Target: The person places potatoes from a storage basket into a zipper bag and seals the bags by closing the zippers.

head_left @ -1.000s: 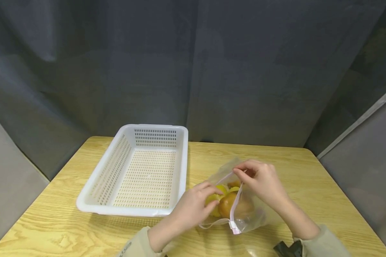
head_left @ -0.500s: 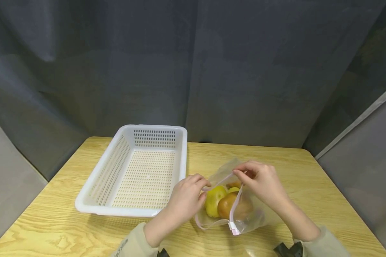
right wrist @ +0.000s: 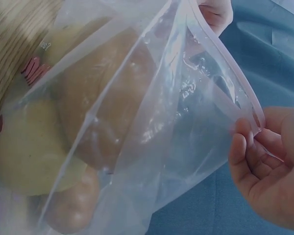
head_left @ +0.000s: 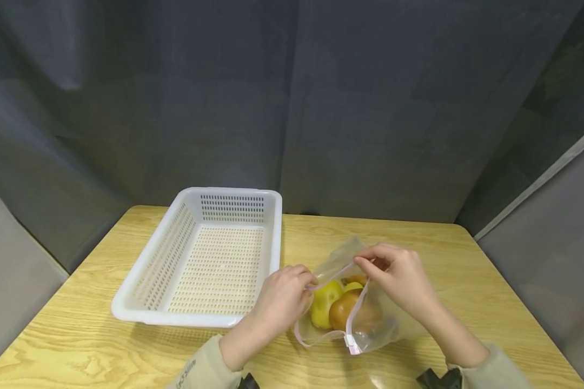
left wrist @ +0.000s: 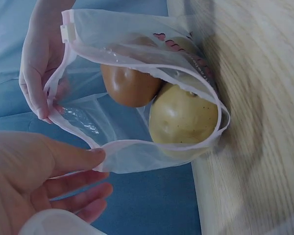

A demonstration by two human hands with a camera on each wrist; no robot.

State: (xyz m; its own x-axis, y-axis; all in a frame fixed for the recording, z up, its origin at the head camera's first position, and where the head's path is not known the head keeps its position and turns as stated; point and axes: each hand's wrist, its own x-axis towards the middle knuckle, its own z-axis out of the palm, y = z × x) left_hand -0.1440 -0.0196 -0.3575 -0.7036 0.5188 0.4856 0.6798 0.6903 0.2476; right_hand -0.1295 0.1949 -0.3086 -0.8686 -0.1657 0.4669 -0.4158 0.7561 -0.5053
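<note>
A clear zip bag [head_left: 386,329] with a pink-edged mouth and a slider [head_left: 352,344] lies on the table, its mouth parted. Inside it are a yellow fruit [left wrist: 183,120], a round brown fruit [left wrist: 130,84] and more fruit partly hidden behind them. My left hand [head_left: 283,298] pinches the left edge of the mouth between thumb and fingers, as the left wrist view shows. At the far end of the mouth, my right hand [head_left: 403,278] pinches the rim with its fingertips. Through the film in the right wrist view, a smaller brownish fruit [right wrist: 74,200] shows too.
Left of the bag stands a white perforated basket [head_left: 121,302] with nothing in it, close to my left forearm. The wooden table [head_left: 433,254] ends at a dark curtain [head_left: 370,108] behind, and grey panels flank both sides.
My left hand has drawn back left from over the fruit to the bag's left edge and taken hold of it, so the yellow fruit shows more. My right hand stays at the rim.
</note>
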